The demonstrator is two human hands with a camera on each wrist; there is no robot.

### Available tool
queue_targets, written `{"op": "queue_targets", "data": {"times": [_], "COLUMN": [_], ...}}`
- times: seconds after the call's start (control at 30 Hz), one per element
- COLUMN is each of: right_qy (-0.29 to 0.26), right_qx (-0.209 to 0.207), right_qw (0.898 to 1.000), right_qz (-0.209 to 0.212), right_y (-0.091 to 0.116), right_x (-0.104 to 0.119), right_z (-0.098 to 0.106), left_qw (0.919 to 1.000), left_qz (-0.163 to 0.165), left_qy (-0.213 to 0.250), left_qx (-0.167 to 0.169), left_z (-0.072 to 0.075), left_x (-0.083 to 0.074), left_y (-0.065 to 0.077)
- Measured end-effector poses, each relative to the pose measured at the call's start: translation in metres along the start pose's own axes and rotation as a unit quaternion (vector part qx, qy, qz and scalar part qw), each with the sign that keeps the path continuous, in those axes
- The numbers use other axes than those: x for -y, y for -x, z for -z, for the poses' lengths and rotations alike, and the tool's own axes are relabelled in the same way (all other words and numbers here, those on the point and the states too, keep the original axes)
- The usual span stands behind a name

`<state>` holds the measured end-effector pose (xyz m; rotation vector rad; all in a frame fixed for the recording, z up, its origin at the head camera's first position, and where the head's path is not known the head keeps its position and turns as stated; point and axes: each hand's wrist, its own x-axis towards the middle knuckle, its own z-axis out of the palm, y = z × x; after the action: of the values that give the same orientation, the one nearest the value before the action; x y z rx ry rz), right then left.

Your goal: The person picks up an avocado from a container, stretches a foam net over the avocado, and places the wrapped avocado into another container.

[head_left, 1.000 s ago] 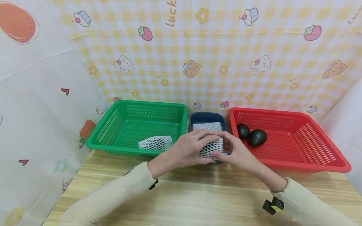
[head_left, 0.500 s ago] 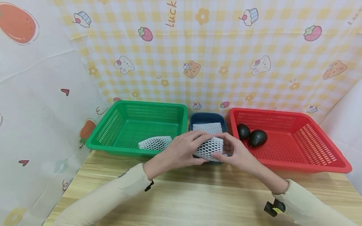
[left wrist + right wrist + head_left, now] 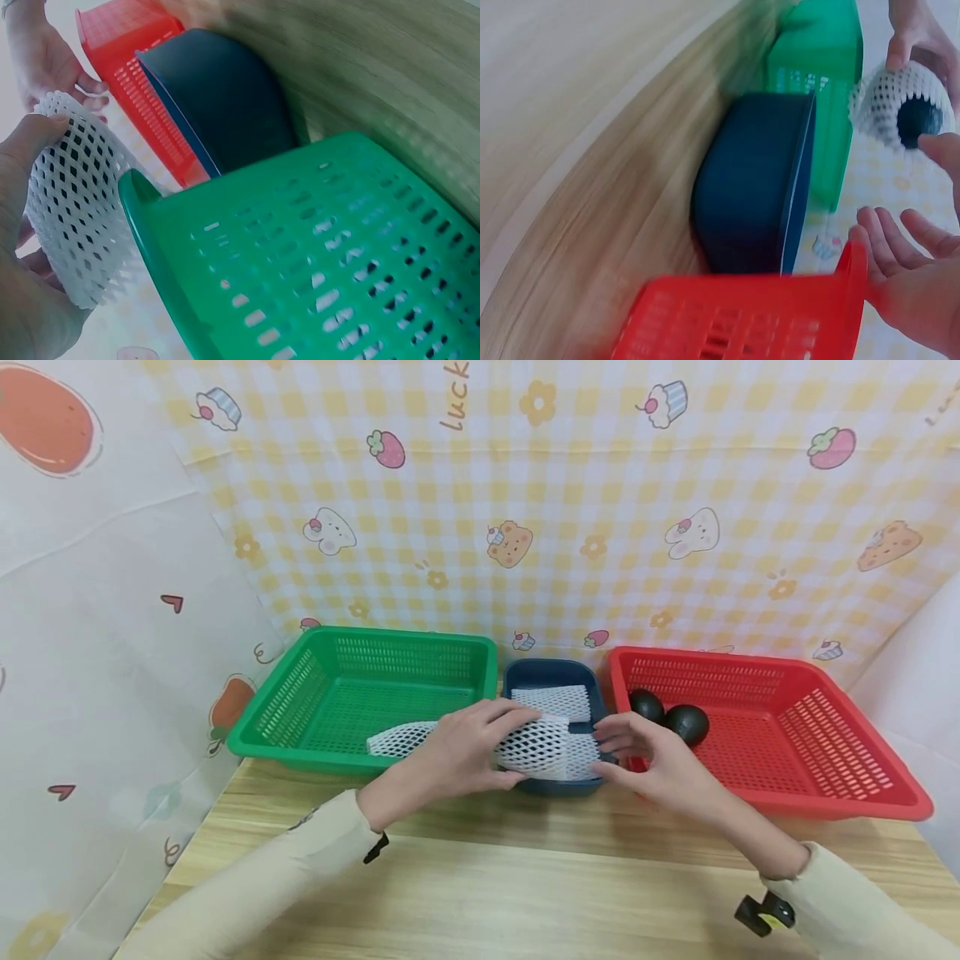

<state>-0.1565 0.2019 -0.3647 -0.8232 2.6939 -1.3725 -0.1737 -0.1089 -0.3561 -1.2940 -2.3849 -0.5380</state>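
My left hand (image 3: 465,745) grips a dark avocado in a white foam net sleeve (image 3: 531,750), thumb on the near side, held over the navy bin (image 3: 547,670). In the right wrist view the avocado's dark end (image 3: 918,121) shows through the sleeve's opening. My right hand (image 3: 663,764) is apart from it to the right, fingers spread and loosely bent, holding nothing. Inside the bin lie more white net sleeves (image 3: 553,702). One netted piece (image 3: 397,740) rests in the green basket, partly hidden by my left hand.
The green basket (image 3: 300,749) stands left of the bin and the red basket (image 3: 810,804) right of it. Two bare avocados (image 3: 687,724) lie at the red basket's left side. A patterned cloth (image 3: 585,485) hangs behind the wooden table (image 3: 510,893).
My right hand has come off the netted avocado and moved right, toward the red basket. My left hand has shifted slightly left with the avocado, uncovering a sleeve in the bin.
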Motion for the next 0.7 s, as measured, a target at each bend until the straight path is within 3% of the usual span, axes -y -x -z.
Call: {"op": "queue_targets", "data": {"times": [0.37, 0.7], "right_qy": [0.119, 0.148], "right_qx": [-0.033, 0.003], "right_qw": [0.992, 0.988], "right_qz": [-0.013, -0.054], "right_y": [0.01, 0.015], "right_x": [-0.009, -0.012], "right_z": [0.022, 0.031], "left_qw": [0.9994, 0.9989], "left_qz": [0.002, -0.004], "left_qy": [0.013, 0.0], "left_qx": [-0.032, -0.046], "left_z": [0.01, 0.022], "left_x": [0.006, 0.009], "left_y": [0.004, 0.004]}}
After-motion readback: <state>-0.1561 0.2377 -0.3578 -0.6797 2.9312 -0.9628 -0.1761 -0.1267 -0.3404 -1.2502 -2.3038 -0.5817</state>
